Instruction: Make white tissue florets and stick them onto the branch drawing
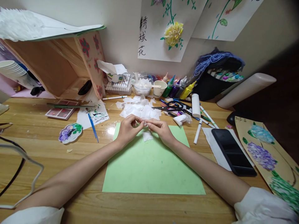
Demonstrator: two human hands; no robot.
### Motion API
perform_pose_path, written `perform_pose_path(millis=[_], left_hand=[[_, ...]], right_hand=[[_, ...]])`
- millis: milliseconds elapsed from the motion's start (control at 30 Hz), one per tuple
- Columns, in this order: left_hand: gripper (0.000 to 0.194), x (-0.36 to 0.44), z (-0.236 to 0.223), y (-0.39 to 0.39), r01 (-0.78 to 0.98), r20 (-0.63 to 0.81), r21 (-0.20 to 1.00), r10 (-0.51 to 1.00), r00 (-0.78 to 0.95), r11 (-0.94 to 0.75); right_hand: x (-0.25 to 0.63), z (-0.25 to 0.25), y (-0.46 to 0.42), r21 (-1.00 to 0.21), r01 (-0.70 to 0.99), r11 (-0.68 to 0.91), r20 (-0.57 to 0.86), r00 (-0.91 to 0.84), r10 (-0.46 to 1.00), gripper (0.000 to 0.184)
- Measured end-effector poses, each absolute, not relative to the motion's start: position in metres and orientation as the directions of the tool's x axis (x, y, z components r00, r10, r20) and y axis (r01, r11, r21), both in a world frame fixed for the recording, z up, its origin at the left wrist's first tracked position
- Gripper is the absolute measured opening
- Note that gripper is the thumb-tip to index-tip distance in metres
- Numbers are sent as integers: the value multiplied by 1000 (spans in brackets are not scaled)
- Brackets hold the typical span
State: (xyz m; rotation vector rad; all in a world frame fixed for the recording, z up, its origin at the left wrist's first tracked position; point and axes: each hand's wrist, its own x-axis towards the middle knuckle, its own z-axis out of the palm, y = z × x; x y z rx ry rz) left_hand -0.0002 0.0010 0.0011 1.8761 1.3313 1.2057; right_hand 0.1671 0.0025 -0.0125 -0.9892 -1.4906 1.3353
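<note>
1. One left hand [129,130], on my feed, pinches a small whitish piece [145,123].
2. I see that piece between both hands' fingertips, over the far part of a green sheet [151,168].
3. The right hand [163,131] pinches it too, fingers drawn narrow.

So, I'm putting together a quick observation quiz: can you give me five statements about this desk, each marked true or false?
1. The left hand and right hand pinch a small pale piece together. True.
2. The phone lies left of the green sheet. False: the phone lies right of the green sheet.
3. The right hand holds the scissors. False: the scissors lie beyond it.
4. The poster bears a yellow flower. True.
5. The palette sits on the green sheet. False: the palette is left of it.
</note>
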Motion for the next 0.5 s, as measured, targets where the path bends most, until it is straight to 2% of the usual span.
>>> perform_pose_path(millis=[500], left_hand=[[10,1,0,1,487,410,766,902,134,-420]], right_hand=[[165,-12,3,-996,17,84,77,-262,962,22]])
